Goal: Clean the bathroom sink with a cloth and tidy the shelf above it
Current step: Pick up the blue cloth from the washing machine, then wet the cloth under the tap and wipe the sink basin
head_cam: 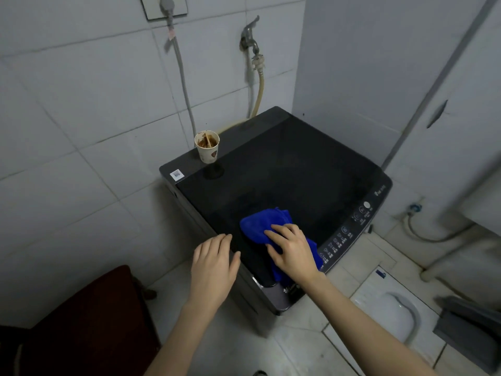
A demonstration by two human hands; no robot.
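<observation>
A blue cloth (264, 226) is pressed flat onto the black lid of a washer (284, 169), near the lid's front edge, by the right hand (291, 249). That hand's fingers are spread over the cloth rather than closed around it, and part of the cloth is draped over the front edge beneath the wrist. The left hand (214, 263) is held empty at the lid's front left corner, fingers together and extended. A dirty paper cup (207, 146) is seen upright at the back left corner.
</observation>
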